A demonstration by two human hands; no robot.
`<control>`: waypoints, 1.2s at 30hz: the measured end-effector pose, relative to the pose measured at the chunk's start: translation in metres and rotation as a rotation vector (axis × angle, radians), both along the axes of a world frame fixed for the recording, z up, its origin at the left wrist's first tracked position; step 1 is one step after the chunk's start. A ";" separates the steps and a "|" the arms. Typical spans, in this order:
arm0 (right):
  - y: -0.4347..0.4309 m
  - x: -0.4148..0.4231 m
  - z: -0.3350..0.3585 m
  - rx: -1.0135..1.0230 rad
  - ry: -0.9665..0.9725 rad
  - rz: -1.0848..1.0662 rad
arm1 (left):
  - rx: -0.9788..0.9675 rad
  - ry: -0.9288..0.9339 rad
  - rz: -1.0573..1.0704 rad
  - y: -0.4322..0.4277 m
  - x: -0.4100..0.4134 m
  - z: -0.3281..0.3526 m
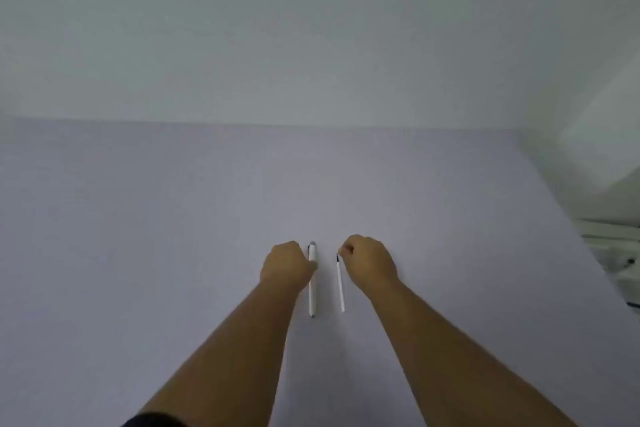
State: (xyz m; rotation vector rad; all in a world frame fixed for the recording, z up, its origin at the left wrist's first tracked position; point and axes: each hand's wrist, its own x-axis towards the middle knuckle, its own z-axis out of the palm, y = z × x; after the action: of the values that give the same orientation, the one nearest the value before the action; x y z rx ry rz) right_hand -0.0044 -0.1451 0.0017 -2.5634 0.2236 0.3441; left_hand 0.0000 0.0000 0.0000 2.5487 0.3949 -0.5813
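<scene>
A white pen barrel (313,291) lies lengthwise on the pale table (173,236), its dark-clipped top end pointing away from me. My left hand (285,263) is curled around its upper part, thumb against the barrel. To its right lies a thin white refill (340,284) with a dark tip at its far end. My right hand (369,262) pinches that far end between thumb and fingers. Barrel and refill lie about parallel, a small gap between them.
A plain wall (311,28) rises behind the table's far edge. At the right, beyond the table's edge, stands a white box-like object (602,156) with white fittings (616,253) below it.
</scene>
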 end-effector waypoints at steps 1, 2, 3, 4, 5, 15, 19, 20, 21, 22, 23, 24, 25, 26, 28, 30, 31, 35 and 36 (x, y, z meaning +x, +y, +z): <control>0.001 0.000 -0.003 0.011 0.017 -0.005 | -0.025 0.048 0.013 -0.002 -0.003 -0.004; 0.001 0.001 -0.006 0.025 0.017 -0.012 | -0.045 0.058 0.040 -0.003 -0.004 -0.009; 0.002 0.001 -0.009 0.036 0.022 -0.004 | -0.068 0.071 0.056 -0.005 -0.008 -0.015; 0.003 0.001 -0.011 0.043 0.027 -0.006 | -0.086 0.067 0.074 -0.007 -0.010 -0.020; 0.003 0.001 -0.013 0.051 0.030 -0.004 | -0.092 0.063 0.084 -0.008 -0.012 -0.023; 0.014 0.011 -0.003 0.443 0.159 -0.269 | -0.346 -0.159 0.049 -0.009 -0.017 -0.011; 0.014 0.015 0.007 0.623 0.161 -0.373 | -0.401 -0.147 -0.014 -0.012 -0.017 -0.002; 0.013 0.016 0.009 0.657 0.169 -0.393 | -0.419 -0.116 -0.013 -0.012 -0.016 0.000; 0.012 0.016 0.010 0.699 0.177 -0.414 | -0.446 -0.086 -0.001 -0.012 -0.015 0.003; 0.013 0.017 0.010 0.746 0.182 -0.446 | -0.475 -0.062 0.013 -0.011 -0.014 0.006; 0.013 0.018 0.010 0.782 0.185 -0.490 | -0.497 -0.040 0.016 -0.009 -0.012 0.008; 0.012 0.018 0.010 0.803 0.178 -0.550 | -0.508 -0.011 0.000 -0.007 -0.012 0.010; 0.009 0.019 0.008 0.821 0.163 -0.622 | -0.510 0.025 -0.025 -0.005 -0.012 0.012; 0.004 0.020 0.006 0.835 0.150 -0.683 | -0.510 0.058 -0.042 -0.003 -0.015 0.012; -0.008 0.021 0.003 0.787 0.137 -0.675 | -0.533 0.083 -0.013 0.003 -0.020 0.011; -0.021 0.018 -0.003 0.559 0.161 -0.456 | -0.565 0.062 0.055 0.008 -0.024 0.009; -0.024 0.014 -0.005 0.410 0.178 -0.337 | -0.575 0.048 0.079 0.010 -0.025 0.008; -0.022 -0.005 -0.019 0.210 0.142 -0.193 | -0.596 0.002 0.104 0.006 -0.028 0.007; -0.020 -0.007 -0.021 0.189 0.135 -0.180 | -0.608 0.000 0.109 0.005 -0.028 0.007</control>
State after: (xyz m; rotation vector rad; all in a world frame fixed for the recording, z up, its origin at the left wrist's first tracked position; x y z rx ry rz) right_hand -0.0117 -0.1652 -0.0195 -2.3159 0.4464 0.4473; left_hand -0.0281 0.0049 0.0075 1.9337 0.2977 -0.5577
